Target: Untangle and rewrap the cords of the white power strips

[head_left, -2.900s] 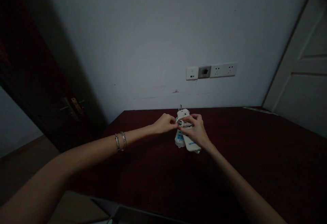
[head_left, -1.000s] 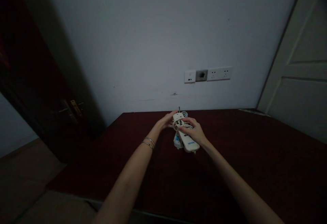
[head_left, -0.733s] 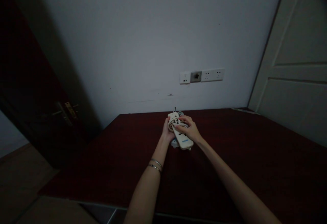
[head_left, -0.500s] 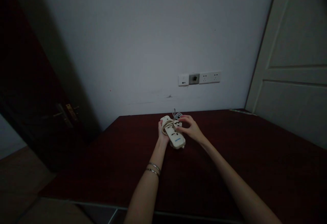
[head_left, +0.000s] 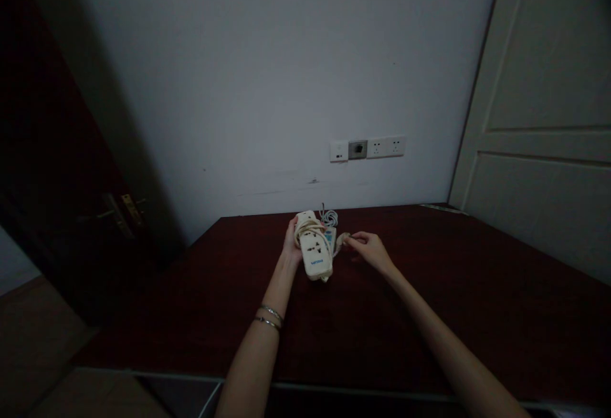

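1. With left hand (head_left: 291, 244), grasping a cream power strip (head_left: 317, 264) around its left edge, fingers largely hidden behind it.
2. With right hand (head_left: 372, 250), pinching a plug (head_left: 343, 238) between thumb and fingertips, just to the right of the power strip and well apart from the left hand.
3. Wound in several loops around the far half of the power strip: a cream cord (head_left: 309, 226), with a length curving out beside it to the plug.
4. On the near half of the power strip: dark socket holes and blue lettering, both facing up toward the camera.
5. Position of the power strip: over the far middle part of a dark red bench (head_left: 449, 303), long side pointing away. Contact with the bench: impossible to tell.
6. Partly covered by the power strip, at its right: a second strip (head_left: 330, 235) with blue markings, and beyond it a grey coiled cable (head_left: 329, 217).
7. Around the left wrist: two silvery bracelets (head_left: 272, 310).
8. Behind the bench: a pale wall (head_left: 267, 100) with scuff marks and a row of outlets (head_left: 367, 149).
9. Off to the left, a dark door (head_left: 52, 151) with a metal handle; off to the right, a white panelled door (head_left: 539, 93).
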{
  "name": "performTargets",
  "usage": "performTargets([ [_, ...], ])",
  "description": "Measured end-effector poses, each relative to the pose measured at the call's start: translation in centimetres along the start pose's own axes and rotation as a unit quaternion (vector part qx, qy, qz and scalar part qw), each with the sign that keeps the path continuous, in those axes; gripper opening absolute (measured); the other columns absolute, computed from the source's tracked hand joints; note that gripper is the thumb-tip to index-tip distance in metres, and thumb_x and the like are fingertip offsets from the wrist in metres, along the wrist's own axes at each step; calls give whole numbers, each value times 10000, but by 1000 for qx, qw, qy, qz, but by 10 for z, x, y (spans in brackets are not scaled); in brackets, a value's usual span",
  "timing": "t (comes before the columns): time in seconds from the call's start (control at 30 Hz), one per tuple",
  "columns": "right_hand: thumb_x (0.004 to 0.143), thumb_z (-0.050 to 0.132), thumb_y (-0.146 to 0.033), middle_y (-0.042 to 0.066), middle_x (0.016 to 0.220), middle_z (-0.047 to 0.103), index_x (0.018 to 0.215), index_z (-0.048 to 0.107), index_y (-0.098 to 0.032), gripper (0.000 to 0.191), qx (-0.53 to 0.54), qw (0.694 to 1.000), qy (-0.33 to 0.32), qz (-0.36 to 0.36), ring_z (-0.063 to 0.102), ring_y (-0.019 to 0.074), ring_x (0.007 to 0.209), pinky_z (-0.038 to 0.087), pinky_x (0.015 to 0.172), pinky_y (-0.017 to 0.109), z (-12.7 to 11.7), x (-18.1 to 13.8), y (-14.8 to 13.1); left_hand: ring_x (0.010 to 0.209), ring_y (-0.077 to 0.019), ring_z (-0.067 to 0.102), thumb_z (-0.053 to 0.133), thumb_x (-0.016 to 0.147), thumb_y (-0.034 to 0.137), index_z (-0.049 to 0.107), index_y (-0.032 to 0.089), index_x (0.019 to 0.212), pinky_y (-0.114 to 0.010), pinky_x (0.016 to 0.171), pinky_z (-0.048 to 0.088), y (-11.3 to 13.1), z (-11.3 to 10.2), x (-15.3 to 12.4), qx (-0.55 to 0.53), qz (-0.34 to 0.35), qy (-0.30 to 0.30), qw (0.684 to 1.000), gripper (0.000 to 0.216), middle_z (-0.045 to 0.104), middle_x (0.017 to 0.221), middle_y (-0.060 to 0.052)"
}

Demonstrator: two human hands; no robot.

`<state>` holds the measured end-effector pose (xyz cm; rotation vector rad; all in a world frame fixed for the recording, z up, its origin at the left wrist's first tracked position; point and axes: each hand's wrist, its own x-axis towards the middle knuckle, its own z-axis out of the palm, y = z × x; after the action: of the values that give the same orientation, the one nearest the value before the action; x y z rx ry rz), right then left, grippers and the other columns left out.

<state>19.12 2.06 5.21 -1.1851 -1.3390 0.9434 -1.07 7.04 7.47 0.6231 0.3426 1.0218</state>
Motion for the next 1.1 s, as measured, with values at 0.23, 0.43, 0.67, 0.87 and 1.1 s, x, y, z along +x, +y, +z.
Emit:
performTargets([
  [0.23, 727, 599, -486, 94, 705, 661, 792, 622, -106, 387, 65, 970, -204, 113, 630, 149, 600, 539, 495, 258, 15, -35, -14, 658, -205, 621, 348, 815, 546, 590, 25, 968, -323, 676, 486, 18, 61, -27, 80, -35, -54, 995, 595, 662, 765, -150],
  [0.43, 762, 533, -522, 126, 919, 671, 948, 636, -141, 436, 14, 979, -191, 70, 647, 206, 764, 542, 619, 332, 9, -47, -38, 629, -180, 597, 311, 829, 550, 595, 70, 841, -320, 702, 480, 25, 91, -32, 107, 41, -17, 993, 558, 644, 696, -115],
  [0.67, 775, 541, -474, 106, 897, 666, 948, 621, -156, 371, 98, 991, -88, -14, 635, 207, 771, 539, 636, 330, 9, -60, -86, 623, -182, 595, 348, 812, 545, 596, 79, 828, -323, 695, 479, 28, 92, -35, 128, 71, -33, 989, 528, 645, 705, -116],
  [0.87, 728, 650, -356, 91, 817, 664, 1068, 494, -154, 425, 266, 938, -205, 89, 659, 200, 626, 553, 494, 303, 38, -81, -110, 654, -204, 600, 301, 820, 578, 604, 70, 869, -331, 691, 470, 23, 103, -27, 142, 47, -50, 988, 594, 652, 743, -133],
  [1.1, 697, 664, -304, 136, 941, 654, 1093, 509, -135, 458, 267, 951, -138, 67, 671, 217, 705, 566, 523, 276, 13, -65, -108, 697, -228, 621, 246, 758, 733, 546, 112, 1062, -374, 665, 465, 24, 81, -52, 237, -101, -142, 956, 754, 652, 855, -155],
])
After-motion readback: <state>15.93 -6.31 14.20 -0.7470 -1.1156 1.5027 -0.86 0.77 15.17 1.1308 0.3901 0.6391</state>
